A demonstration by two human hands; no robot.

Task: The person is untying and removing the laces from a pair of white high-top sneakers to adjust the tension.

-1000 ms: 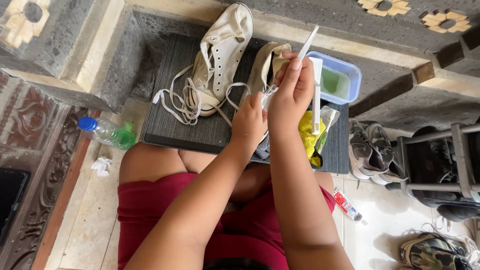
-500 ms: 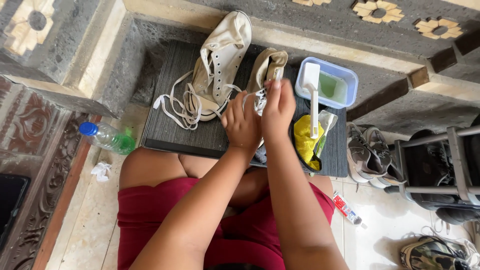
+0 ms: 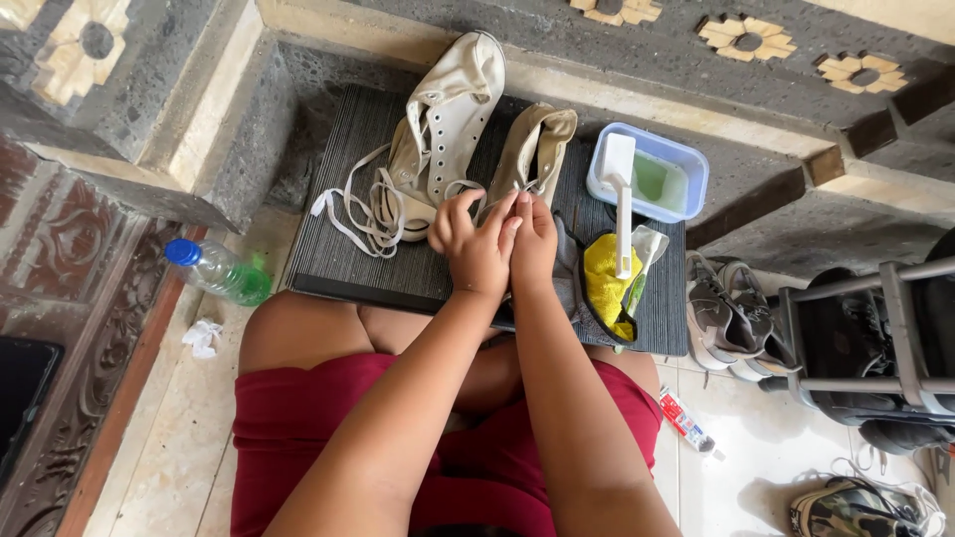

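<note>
Both hands — left hand (image 3: pixel 476 249), right hand (image 3: pixel 534 242) — pinch a canvas shoe (image 3: pixel 532 156); ribbed mat (image 3: pixel 358 239) beneath.

Landmark: dark ribbed rectangular mat (image 3: pixel 398 264).

- Clear plastic bottle with blue cap and green label band (image 3: pixel 219 270): lying on its side on the pale floor, just beside the mat's left edge, cap pointing away from the mat.
- Small white tube with red and blue printing (image 3: pixel 686 422): lying flat on the floor tiles below the mat's lower right corner.
- Pale blue rectangular plastic tub (image 3: pixel 693 163): open, greenish inside, on the mat's upper right corner.
- Dark flat screen-like panel (image 3: pixel 22 383): far left of the mat, partly cut off; kind unclear.
</note>
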